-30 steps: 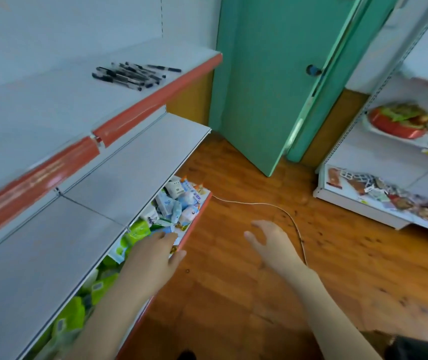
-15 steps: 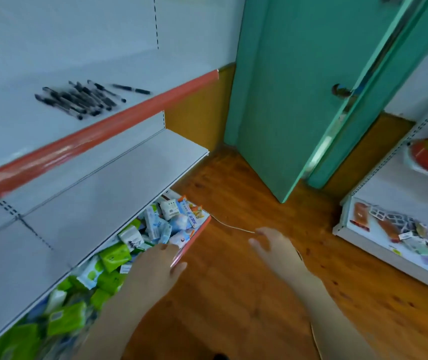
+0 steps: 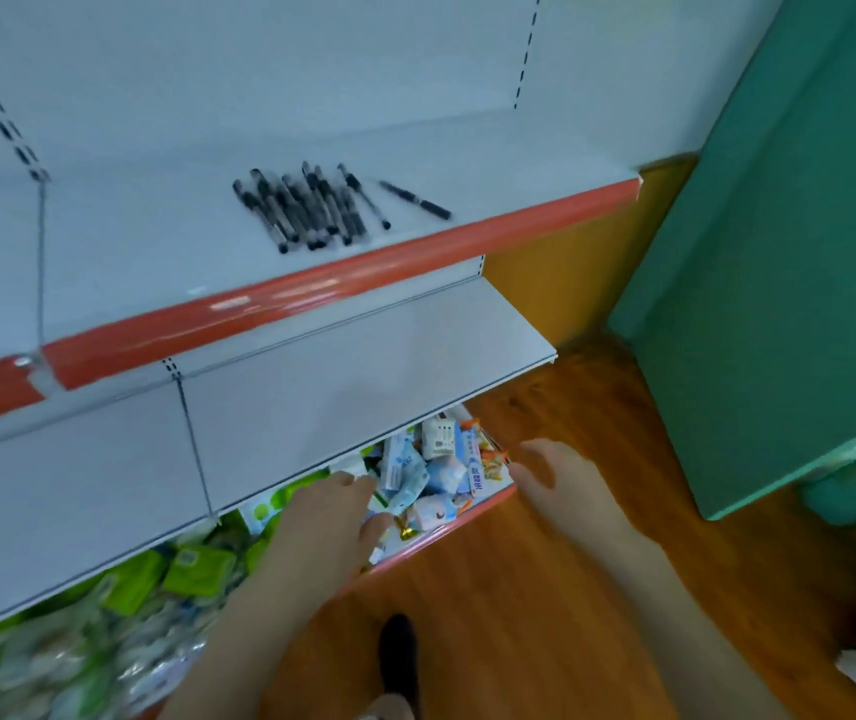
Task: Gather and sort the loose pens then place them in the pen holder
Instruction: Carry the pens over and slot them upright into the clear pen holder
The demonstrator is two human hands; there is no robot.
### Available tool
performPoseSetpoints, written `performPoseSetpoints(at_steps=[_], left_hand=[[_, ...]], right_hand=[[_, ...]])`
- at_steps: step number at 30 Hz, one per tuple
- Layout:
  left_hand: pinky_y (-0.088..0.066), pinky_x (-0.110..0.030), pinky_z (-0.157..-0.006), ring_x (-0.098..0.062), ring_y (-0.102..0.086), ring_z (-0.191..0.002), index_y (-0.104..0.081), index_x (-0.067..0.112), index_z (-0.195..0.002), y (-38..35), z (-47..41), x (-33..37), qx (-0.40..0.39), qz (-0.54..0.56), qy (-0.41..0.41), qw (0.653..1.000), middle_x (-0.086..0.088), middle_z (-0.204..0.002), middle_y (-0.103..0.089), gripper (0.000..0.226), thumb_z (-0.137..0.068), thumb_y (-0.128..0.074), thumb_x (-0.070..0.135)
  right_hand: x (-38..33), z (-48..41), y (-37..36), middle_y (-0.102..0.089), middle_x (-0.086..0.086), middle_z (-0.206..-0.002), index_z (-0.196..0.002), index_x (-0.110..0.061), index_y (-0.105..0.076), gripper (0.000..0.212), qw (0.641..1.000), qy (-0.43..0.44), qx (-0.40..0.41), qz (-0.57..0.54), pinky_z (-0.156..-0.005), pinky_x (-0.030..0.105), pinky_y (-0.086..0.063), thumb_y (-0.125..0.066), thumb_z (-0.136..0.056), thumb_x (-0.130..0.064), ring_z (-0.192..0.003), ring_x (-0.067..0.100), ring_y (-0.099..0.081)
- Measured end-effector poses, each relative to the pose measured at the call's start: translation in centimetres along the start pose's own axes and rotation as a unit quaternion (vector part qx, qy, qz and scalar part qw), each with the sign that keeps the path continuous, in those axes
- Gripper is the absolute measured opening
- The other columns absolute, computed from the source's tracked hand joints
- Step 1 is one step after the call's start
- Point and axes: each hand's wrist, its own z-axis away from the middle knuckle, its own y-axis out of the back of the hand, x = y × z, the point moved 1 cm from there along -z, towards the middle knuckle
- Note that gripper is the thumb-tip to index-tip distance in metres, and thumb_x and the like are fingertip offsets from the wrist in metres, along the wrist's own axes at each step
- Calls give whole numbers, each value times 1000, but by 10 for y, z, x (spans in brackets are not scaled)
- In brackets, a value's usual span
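Observation:
Several black pens lie in a loose bunch on the upper white shelf, behind its red front edge. One more black pen lies apart, just right of the bunch. My left hand hangs low in front of the bottom shelf, fingers relaxed, holding nothing. My right hand hovers over the floor to its right, fingers loosely spread and empty. Both hands are well below the pens. No pen holder shows in this view.
A bare white middle shelf juts out below the pens. The bottom shelf holds green and blue packets. A teal door stands to the right over the wooden floor. My dark shoe shows below.
The view has swung left and nearer the shelves, so the pens now sit near the middle. Both hands stay low, open and empty; the right-hand shelving has left the view.

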Motion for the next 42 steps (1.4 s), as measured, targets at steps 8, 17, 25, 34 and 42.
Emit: performPoseSetpoints(at_steps=[8, 17, 25, 34, 42], left_hand=[[-51, -37, -84, -26, -65, -98, -63, 11, -115, 83, -78, 1, 154, 63, 9, 986, -7, -112, -66, 34, -90, -53, 31], [-53, -29, -62, -23, -69, -74, -68, 11, -99, 147, -123, -25, 289, 61, 46, 954, -4, -87, -72, 40, -84, -41, 36], [-43, -37, -82, -34, -56, -100, -52, 7, -118, 170, -173, -55, 306, 76, 299, 901, -15, -111, -57, 43, -91, -49, 40], [-32, -30, -77, -31, -48, -99, -43, 4, -110, 182, -203, -47, 192, 33, 404, 894, -16, -108, -52, 41, -90, -50, 39], [-31, -28, -60, -21, -40, -72, -37, 8, -88, 185, -207, -56, 208, 130, 434, 867, 0, -72, -35, 32, -84, -59, 32]], right_hand=[[-58, -100, 63, -52, 0, -134, -129, -15, -50, 39, 989, 139, 57, -6, -95, 15, -29, -50, -93, -31, -124, 12, -45], [-137, -176, 130, -63, -3, -116, -117, -14, -60, 31, 949, 303, 80, -21, -89, 15, -33, -55, -90, -29, -109, 10, -54], [-181, -257, 137, -62, 0, -111, -116, -15, -59, 31, 924, 379, -3, 54, -93, 28, -41, -53, -91, -33, -106, 17, -56], [-185, -290, 131, -61, 2, -105, -112, -14, -57, 34, 898, 391, -85, 182, -78, 32, -45, -55, -88, -38, -95, 22, -56], [-187, -295, 129, -64, 4, -101, -107, -14, -60, 23, 905, 385, -103, 148, -75, 31, -45, -54, -89, -28, -92, 23, -58]])
